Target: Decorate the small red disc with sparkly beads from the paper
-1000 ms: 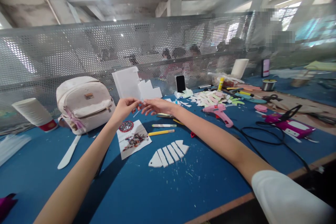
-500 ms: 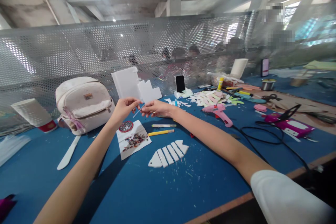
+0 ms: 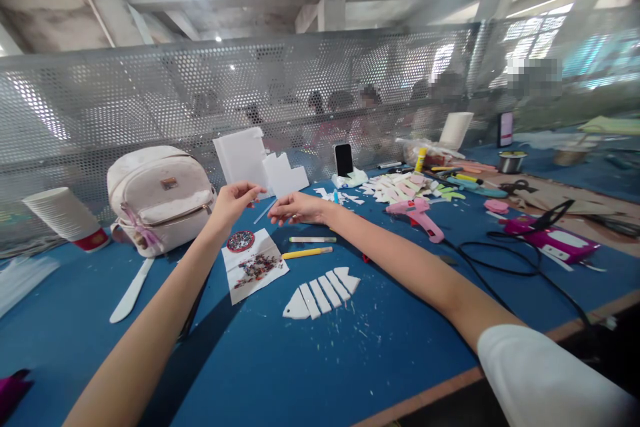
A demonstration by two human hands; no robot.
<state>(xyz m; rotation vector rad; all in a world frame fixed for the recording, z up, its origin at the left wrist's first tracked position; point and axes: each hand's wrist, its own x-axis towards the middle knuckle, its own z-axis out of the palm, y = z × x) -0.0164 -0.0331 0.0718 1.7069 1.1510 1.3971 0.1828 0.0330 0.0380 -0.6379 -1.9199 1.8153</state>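
Both my arms reach out over the blue table (image 3: pixel 310 373). My left hand (image 3: pixel 234 202) hovers above a white paper sheet (image 3: pixel 254 265) strewn with coloured bits, thumb and fingers curled close together. My right hand (image 3: pixel 297 208) is a short gap to its right, fingers stretched toward the left hand. A thin pale stick (image 3: pixel 264 211) shows in the gap between them; whether either hand holds it is unclear. A round sequined disc (image 3: pixel 241 241) lies just below the left hand. Cut white foam pieces forming a fish shape (image 3: pixel 320 292) lie nearer to me.
A white backpack (image 3: pixel 160 197), stacked paper cups (image 3: pixel 63 215) and a white foam knife shape (image 3: pixel 131 291) are on the left. White foam boards (image 3: pixel 250 160), a phone (image 3: pixel 343 159), yellow pencil (image 3: pixel 306 253), pink glue guns (image 3: pixel 417 215) with black cords on the right. People sit behind the perforated metal screen (image 3: pixel 150 93).
My hands met at the thin stick half a second ago and have now drawn slightly apart, the left hand lifting a little.
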